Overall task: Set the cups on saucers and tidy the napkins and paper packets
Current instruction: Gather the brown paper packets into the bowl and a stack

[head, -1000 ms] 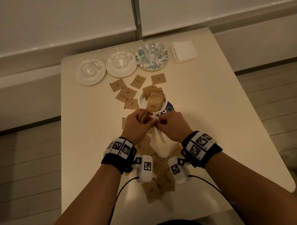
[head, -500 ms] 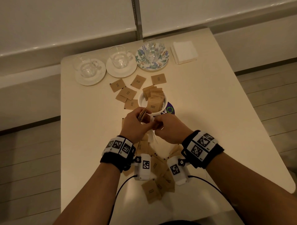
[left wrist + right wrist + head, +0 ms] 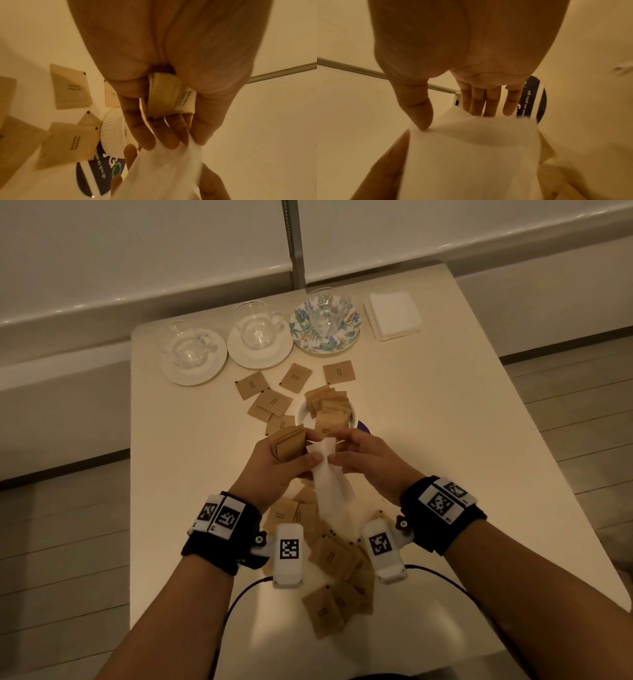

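Note:
My left hand (image 3: 303, 457) grips a stack of brown paper packets (image 3: 289, 441) in its curled fingers, and its thumb and fingertips also pinch a white napkin (image 3: 330, 477). My right hand (image 3: 339, 450) pinches the same napkin from the right, so it hangs crumpled between both hands above the table. The left wrist view shows the packet stack (image 3: 164, 97) in the palm and the napkin (image 3: 164, 169) below it. In the right wrist view the napkin (image 3: 467, 155) is held between thumb and fingers (image 3: 489, 102). Three glass cups (image 3: 258, 332) stand on saucers (image 3: 191, 371) at the back.
A white bowl (image 3: 303, 416) full of packets sits just beyond my hands, on a dark round sticker (image 3: 532, 100). Loose packets (image 3: 274, 402) lie left of the bowl, and several more (image 3: 332, 577) lie under my wrists. A folded napkin stack (image 3: 392, 314) rests at the back right.
Both hands have risen and moved slightly away from me, drawing the white napkin up so it now hangs longer between them. The left hand keeps its packet stack.

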Demonstrator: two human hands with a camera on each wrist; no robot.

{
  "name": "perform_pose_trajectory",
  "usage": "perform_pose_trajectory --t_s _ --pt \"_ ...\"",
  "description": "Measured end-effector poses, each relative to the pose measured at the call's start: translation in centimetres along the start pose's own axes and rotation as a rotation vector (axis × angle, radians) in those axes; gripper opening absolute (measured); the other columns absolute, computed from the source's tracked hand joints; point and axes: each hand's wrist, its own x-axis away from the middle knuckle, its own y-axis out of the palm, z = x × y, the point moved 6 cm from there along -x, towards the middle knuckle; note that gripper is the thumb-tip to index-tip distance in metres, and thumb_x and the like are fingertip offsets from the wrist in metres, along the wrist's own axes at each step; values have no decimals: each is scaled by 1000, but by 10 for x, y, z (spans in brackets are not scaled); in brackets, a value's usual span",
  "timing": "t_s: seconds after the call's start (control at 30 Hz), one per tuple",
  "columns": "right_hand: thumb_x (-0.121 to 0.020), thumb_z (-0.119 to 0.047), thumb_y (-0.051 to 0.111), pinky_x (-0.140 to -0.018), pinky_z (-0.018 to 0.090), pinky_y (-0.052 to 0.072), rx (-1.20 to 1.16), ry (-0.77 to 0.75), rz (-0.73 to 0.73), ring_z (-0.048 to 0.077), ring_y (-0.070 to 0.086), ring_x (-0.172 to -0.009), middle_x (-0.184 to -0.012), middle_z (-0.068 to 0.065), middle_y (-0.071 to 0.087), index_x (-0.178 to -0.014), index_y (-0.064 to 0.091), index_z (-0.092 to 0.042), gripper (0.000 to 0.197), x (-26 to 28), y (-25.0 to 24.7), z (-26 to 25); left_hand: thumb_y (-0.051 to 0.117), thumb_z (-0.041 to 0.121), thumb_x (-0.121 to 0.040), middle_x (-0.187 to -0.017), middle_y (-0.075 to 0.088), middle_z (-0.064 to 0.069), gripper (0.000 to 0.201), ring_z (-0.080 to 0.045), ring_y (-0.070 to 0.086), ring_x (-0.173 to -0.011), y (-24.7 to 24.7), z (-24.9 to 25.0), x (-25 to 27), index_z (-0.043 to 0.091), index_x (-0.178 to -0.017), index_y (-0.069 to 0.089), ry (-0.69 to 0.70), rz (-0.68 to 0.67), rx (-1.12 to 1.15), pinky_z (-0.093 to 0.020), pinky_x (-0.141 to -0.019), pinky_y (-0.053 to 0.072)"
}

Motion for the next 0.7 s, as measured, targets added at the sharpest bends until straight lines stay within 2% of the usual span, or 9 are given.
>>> perform_pose_trajectory --t_s 0.13,0.23,0.33,0.4,0.47,0.53,0.57,0.63,0.7 --pt "-86 -5 69 -83 37 57 -141 -17 82 24 69 -97 -103 6 73 -108 67 -8 23 -2 -10 -3 66 -2 -87 -91 66 -4 19 -17 68 -84 -13 8 -9 12 -99 68 10 76 -21 -28 -70 57" --pt "-88 -8 67 -67 30 57 -192 -70 137 20 69 -80 -86 4 73 -94 69 -6 6 -3 -20 -10 67 -2 -86 -78 64 3 20 -11 67 -79 -24 10 -16 8 -103 67 -2 130 -51 -26 -65 56" --pt "-86 -8 69 -62 27 55 -201 -102 164 17 70 -74 -80 2 73 -94 69 -7 8 -5 -28 -19 70 -1 -85 -83 63 -3 20 -15 66 -80 -27 12 -22 10 -101 68 6 131 -113 -32 -68 59" --pt "-84 -10 73 -58 27 55 -166 -134 205 16 69 -69 -76 2 73 -90 69 -8 7 -4 -35 -25 70 -1 -84 -81 63 -4 20 -16 65 -77 -26 14 -26 11 -100 68 12 118 -160 -33 -69 59" --pt "-81 -11 76 -61 36 58 -110 -156 244 17 70 -71 -79 4 74 -93 70 -8 13 -3 -44 -30 73 1 -83 -74 63 3 20 -14 62 -73 -25 22 -31 9 -101 68 37 107 -246 -32 -68 57" --pt "-80 -8 77 -67 41 58 7 -196 259 14 69 -71 -78 0 75 -99 70 -9 20 -2 -51 -39 78 4 -79 -74 65 7 25 -12 61 -72 -24 36 -39 9 -101 67 92 116 -336 -30 -70 57" --pt "-80 -5 77 -66 38 57 70 -226 256 10 67 -67 -74 -5 73 -100 70 -10 21 -2 -52 -44 80 5 -77 -75 67 9 27 -10 61 -71 -22 45 -43 10 -100 67 127 119 -371 -27 -70 56" --pt "-80 -1 76 -64 22 56 179 -286 229 2 63 -59 -65 -12 69 -101 68 -13 26 -1 -51 -56 82 8 -75 -80 70 9 29 -4 61 -69 -11 64 -53 13 -98 67 188 76 -433 -18 -68 52" --pt "-80 -3 76 -68 20 57 276 -318 201 5 68 -66 -69 -11 72 -106 65 -18 32 -1 -48 -67 84 12 -73 -88 73 6 30 -1 63 -71 5 75 -61 17 -97 67 187 -19 -490 -13 -66 49"
